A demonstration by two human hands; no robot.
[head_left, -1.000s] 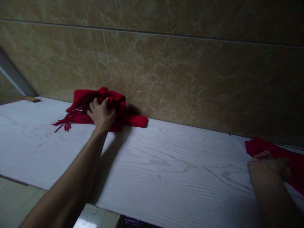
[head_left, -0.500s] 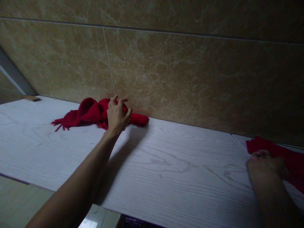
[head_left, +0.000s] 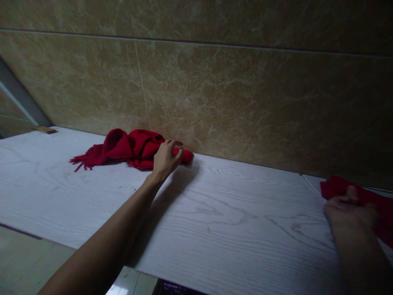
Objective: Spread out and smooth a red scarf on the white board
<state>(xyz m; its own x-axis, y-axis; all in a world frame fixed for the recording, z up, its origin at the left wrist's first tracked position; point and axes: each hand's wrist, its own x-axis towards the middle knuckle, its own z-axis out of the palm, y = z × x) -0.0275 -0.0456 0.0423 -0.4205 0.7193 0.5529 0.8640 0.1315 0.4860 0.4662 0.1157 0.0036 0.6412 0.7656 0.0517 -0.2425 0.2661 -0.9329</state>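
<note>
A red fringed scarf (head_left: 129, 148) lies bunched on a pale wood-grain tabletop (head_left: 215, 213) against the tiled wall. My left hand (head_left: 166, 157) reaches to its right end and pinches the cloth there, fingers curled. At the far right my right hand (head_left: 348, 207) rests palm down on a second patch of red cloth (head_left: 374, 200), fingers lying flat on the fabric. Whether the two red patches are one piece is hidden beyond the frame edge.
A brown marbled tile wall (head_left: 230, 94) rises right behind the tabletop. A small wooden block (head_left: 46, 130) sits at the table's far left corner. Pale floor (head_left: 21, 258) shows below the table's near edge.
My left hand let go of the scarf's bunched middle and slid right to pinch its right end. The lifted bundle dropped flatter. My right hand barely shifted.
</note>
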